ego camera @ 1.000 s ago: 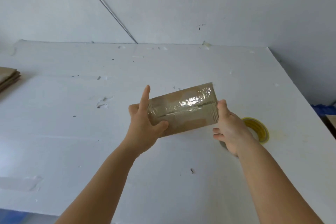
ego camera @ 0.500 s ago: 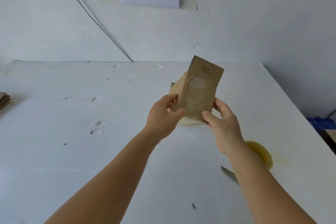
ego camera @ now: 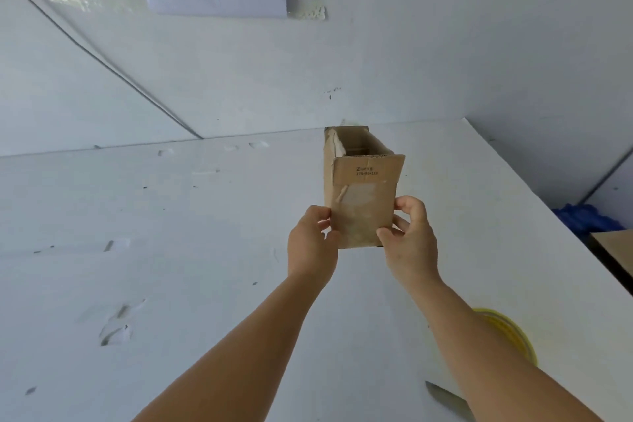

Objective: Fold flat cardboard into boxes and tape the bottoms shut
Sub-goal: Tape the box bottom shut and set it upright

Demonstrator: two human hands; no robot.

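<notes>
Both hands gripping small brown cardboard box [ego camera: 361,212] upright above white table [ego camera: 171,250]: left hand [ego camera: 311,243], right hand [ego camera: 411,240] pinching lower sides, open top facing away.

I'm looking down on a white table [ego camera: 205,250] that fills the lower two thirds of the frame, its far edge meeting the wall. Its surface is scuffed, with small dark specks and torn, peeled patches [ego camera: 116,332] at the lower left. At the lower right a yellow tape roll [ego camera: 513,336] lies flat on it, partly hidden behind my forearm. Just below that, near the bottom edge, a grey blade [ego camera: 445,397] rests on the top; its other end is hidden.
</notes>
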